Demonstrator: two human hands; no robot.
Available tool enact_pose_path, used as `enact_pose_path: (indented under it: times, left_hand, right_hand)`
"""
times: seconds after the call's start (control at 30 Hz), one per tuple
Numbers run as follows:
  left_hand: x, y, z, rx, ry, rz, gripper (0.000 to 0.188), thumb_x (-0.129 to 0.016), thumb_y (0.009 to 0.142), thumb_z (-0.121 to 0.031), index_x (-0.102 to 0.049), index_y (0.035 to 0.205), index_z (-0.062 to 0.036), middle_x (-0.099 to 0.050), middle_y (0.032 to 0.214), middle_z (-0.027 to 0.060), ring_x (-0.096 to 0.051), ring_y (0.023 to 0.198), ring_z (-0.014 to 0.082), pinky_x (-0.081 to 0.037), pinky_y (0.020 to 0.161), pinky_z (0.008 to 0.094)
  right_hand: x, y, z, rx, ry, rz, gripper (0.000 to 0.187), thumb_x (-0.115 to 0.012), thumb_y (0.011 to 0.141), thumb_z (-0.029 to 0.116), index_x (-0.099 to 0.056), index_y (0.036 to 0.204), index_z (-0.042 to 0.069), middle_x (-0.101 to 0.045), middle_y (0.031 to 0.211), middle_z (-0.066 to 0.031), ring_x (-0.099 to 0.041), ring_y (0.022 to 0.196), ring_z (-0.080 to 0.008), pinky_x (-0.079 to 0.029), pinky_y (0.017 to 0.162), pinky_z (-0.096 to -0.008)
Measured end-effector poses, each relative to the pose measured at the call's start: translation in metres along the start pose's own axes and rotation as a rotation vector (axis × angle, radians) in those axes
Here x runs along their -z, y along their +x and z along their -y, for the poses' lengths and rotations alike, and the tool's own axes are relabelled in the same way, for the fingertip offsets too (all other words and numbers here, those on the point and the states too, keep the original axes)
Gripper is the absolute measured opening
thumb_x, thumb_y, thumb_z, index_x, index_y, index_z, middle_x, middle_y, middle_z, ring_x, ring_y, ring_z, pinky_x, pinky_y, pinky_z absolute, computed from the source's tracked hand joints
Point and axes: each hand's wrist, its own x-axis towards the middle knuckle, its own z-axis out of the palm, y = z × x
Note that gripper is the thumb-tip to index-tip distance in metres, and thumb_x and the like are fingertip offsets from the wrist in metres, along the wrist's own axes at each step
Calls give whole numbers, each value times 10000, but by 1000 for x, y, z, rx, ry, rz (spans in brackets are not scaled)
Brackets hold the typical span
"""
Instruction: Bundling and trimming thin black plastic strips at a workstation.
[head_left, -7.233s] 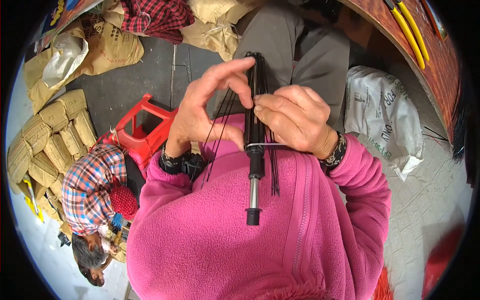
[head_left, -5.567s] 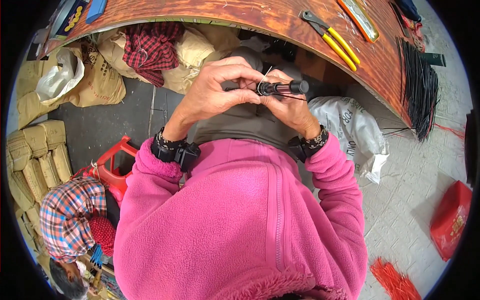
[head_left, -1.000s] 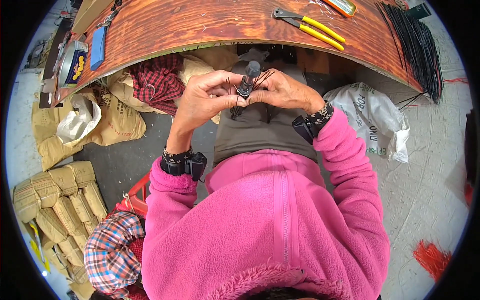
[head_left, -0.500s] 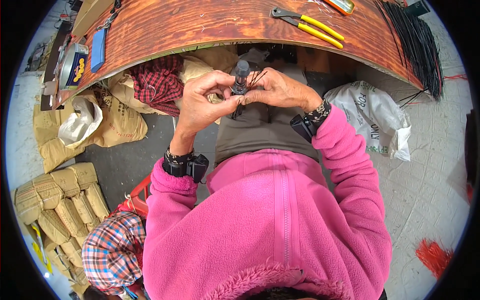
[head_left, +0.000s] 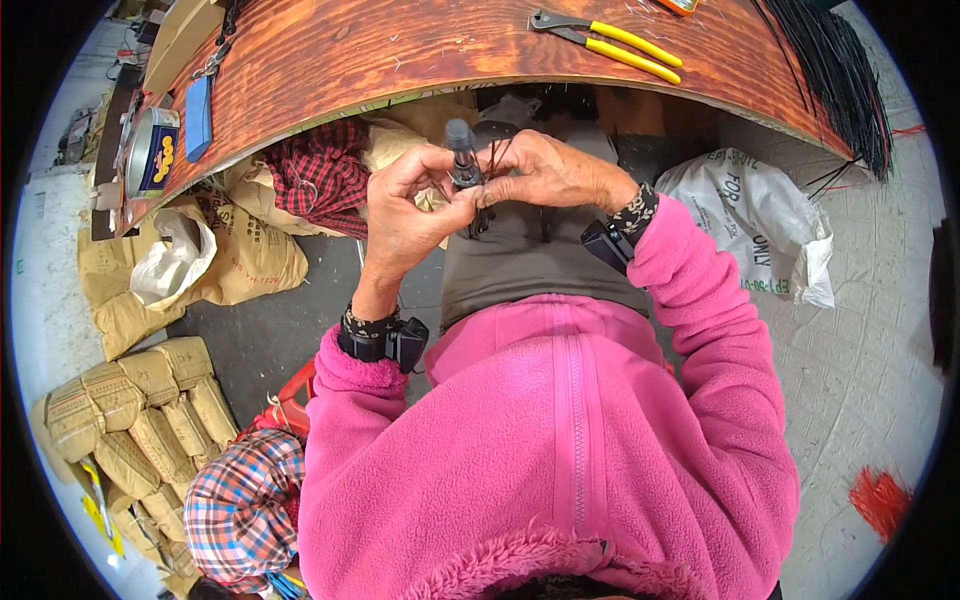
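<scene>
while both hands (head_left: 480, 190) pinch it, the black ribbed cylinder (head_left: 462, 160) sprouts thin wires (head_left: 497, 152).

At ten o'clock a round silver tin (head_left: 150, 150) with a blue-and-yellow label stands on the wooden table (head_left: 400, 50). Tan paper sacks (head_left: 240, 255) slump at nine o'clock beneath it, more stacked (head_left: 130, 410) at eight. My white printed bag (head_left: 765, 225) sits at three o'clock.

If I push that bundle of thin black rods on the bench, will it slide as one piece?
Probably not. The black rods lie loose and fanned, ends overhanging the wooden bench, so they would likely scatter or roll. Being so thin, they look light and somewhat springy.
</scene>
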Motion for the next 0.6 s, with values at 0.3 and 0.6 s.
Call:
enact_pose_path:
  times: [0.3,0.6]
  left_hand:
    - [-11,6,4,56,-183,-282,204,-741,831,54,-641,1006,24,-703,913,20,-628,763,39,-526,685,198]
    - [-22,10,-4,116,-89,-301,299,-781,806,12,-648,1073,36,-707,1004,59,-655,855,74,-545,744,236]
  right_hand:
    - [-38,1,6,-17,-332,-420,300,-702,919,229,-635,1110,7,-684,977,-132,-655,881,-214,-506,802,-344]
    - [-32,6,-13,73,155,-410,285,-690,907,250,-662,1082,26,-660,888,-149,-646,854,-291,-508,755,-390]
